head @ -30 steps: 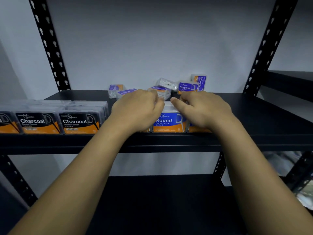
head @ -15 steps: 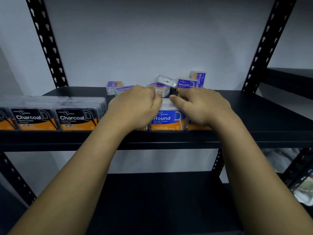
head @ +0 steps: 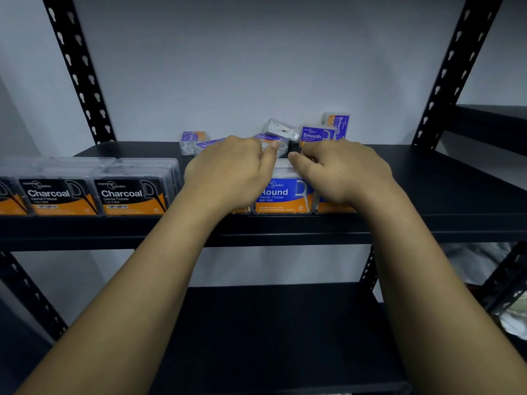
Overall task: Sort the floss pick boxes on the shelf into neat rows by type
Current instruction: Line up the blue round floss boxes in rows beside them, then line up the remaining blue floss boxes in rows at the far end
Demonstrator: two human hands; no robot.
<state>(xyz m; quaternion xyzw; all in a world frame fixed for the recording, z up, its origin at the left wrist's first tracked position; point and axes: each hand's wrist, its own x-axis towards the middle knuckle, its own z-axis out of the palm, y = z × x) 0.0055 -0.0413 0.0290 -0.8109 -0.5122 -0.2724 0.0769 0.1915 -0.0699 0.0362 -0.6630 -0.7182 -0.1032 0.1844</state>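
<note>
My left hand (head: 228, 173) and my right hand (head: 343, 169) lie side by side on a front row of blue-and-orange Round boxes (head: 282, 196) on the black shelf (head: 427, 220). Each hand's fingers curl down over a box, hiding the fingertips, and the two thumbs point toward each other above the middle Round box. Only orange corners show of the boxes under the hands. To the left, black-and-orange Charcoal boxes (head: 129, 195) stand in neat rows. At the back lie loose purple Smooth boxes (head: 315, 135), some tilted or on end.
Black perforated uprights (head: 77, 69) (head: 453, 67) frame the shelf against a grey wall. A lower black shelf (head: 271, 337) sits below my arms. Another rack (head: 490, 115) stands to the right, with pale bags beneath it.
Both hands stay on the Round boxes with thumbs close together. Only the view has shifted a little.
</note>
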